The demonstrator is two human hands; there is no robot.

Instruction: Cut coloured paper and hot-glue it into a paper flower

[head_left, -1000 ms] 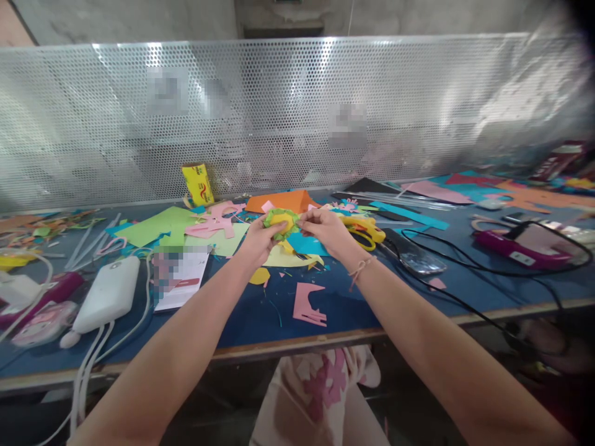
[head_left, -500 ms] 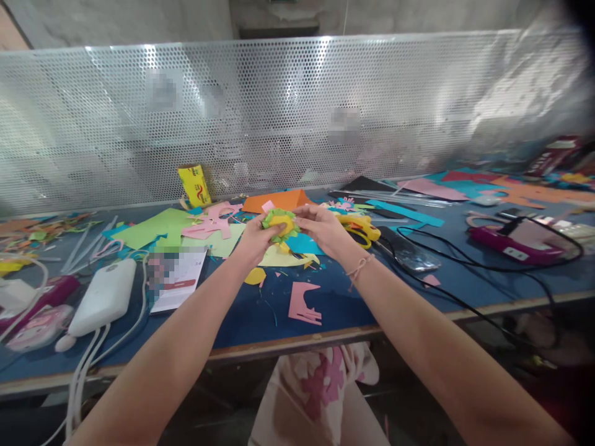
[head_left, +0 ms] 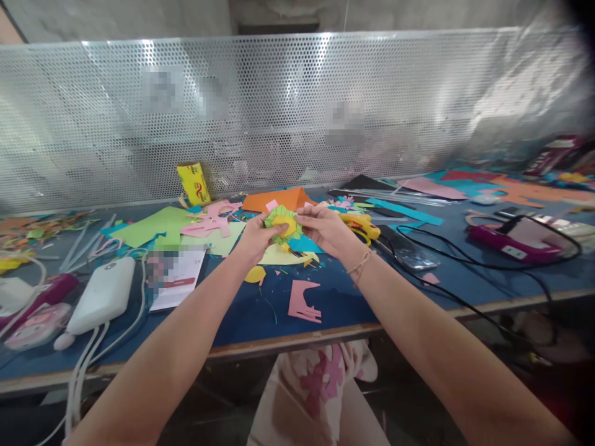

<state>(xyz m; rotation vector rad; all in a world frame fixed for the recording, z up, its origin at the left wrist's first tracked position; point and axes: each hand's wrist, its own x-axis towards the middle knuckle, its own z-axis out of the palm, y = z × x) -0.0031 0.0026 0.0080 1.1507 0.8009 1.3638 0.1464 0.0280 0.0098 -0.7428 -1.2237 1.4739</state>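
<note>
A small paper flower [head_left: 284,224], with a yellow centre and a frilled green rim, is held above the table between both hands. My left hand [head_left: 258,236] grips its left side, the thumb lying over the front near the yellow centre. At the right edge, my right hand [head_left: 325,228] pinches the rim with thumb and fingers. Behind the flower lies a folded orange sheet [head_left: 279,199]. Below it are a pale yellow paper piece [head_left: 279,256], a yellow disc [head_left: 255,275] and a pink cut-out [head_left: 303,301].
Yellow scissors [head_left: 365,227] and a dark phone [head_left: 411,249] lie right of my right hand, beside black cables. A white power bank [head_left: 103,294] with cords is at left. A perforated metal screen [head_left: 269,124] stands behind the blue table [head_left: 260,322].
The flower has turned slightly, and more of its green frilled rim shows around the yellow centre. Both hands stay on it, with small finger shifts.
</note>
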